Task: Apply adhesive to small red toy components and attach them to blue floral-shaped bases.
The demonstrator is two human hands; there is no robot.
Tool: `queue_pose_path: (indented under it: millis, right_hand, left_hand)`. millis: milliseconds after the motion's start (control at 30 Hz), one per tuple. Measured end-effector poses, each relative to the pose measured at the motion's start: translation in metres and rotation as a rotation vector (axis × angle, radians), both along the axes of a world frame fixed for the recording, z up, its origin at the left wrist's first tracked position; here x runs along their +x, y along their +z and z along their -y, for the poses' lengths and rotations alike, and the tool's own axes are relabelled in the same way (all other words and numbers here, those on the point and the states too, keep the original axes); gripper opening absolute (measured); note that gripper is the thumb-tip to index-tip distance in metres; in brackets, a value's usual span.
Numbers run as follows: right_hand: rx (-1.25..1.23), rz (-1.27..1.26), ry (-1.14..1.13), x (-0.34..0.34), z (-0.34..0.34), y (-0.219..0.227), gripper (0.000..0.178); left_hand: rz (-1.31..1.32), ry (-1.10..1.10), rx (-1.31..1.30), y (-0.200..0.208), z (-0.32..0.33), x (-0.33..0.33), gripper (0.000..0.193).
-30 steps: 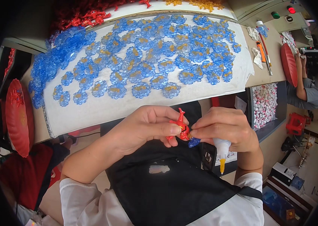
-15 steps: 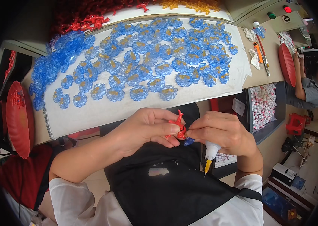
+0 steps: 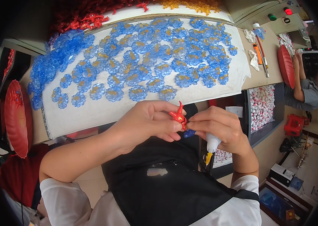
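Between the thumb and fingers of my left hand [image 3: 147,122] is a small red plastic figurine [image 3: 179,116] with a long upright part, held above my lap. My right hand [image 3: 221,126] pinches a small dark-blue translucent piece [image 3: 189,133] right against the figurine's lower side; my fingertips partly hide where they meet. Tucked in the same hand is a white squeeze bottle [image 3: 213,142], its yellow needle tip [image 3: 208,158] hanging downward. On the white-covered table ahead, many blue translucent flower-shaped pieces [image 3: 137,93] carry amber bits in their centres.
Loose blue pieces [image 3: 59,51] are heaped at the table's left. Red parts [image 3: 87,23] and amber parts [image 3: 189,5] lie along the back. A red dish [image 3: 18,124] stands left, a bin of white-and-red parts [image 3: 262,107] right. Beyond sits another person [image 3: 309,88] near a second red dish [image 3: 286,67].
Both hands have risen slightly, and the figurine has tilted a little and shifted up and right. The bottle has moved slightly up with my right hand.
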State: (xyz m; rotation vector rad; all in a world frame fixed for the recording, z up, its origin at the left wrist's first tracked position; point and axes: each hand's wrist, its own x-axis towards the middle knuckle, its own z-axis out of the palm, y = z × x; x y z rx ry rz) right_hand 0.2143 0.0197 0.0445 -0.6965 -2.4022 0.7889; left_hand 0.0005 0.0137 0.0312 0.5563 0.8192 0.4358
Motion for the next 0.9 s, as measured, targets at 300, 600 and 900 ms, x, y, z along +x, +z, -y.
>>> queue_pose_path:
  millis: [300,600,900]
  right_hand:
    - [0.028,-0.040,-0.080,-0.0067,0.0053,-0.0070,0.027]
    - [0.027,-0.032,-0.101,-0.0066,0.0046,-0.0071,0.028]
    - [0.021,-0.046,-0.088,-0.0083,0.0022,-0.0045,0.029]
  left_hand:
    - [-0.042,0.028,0.095,-0.0037,0.0010,0.0008,0.031]
    - [-0.059,0.036,0.091,-0.0016,-0.0006,0.0031,0.027]
    - [-0.034,0.037,0.099,-0.0018,-0.0017,0.0011,0.026]
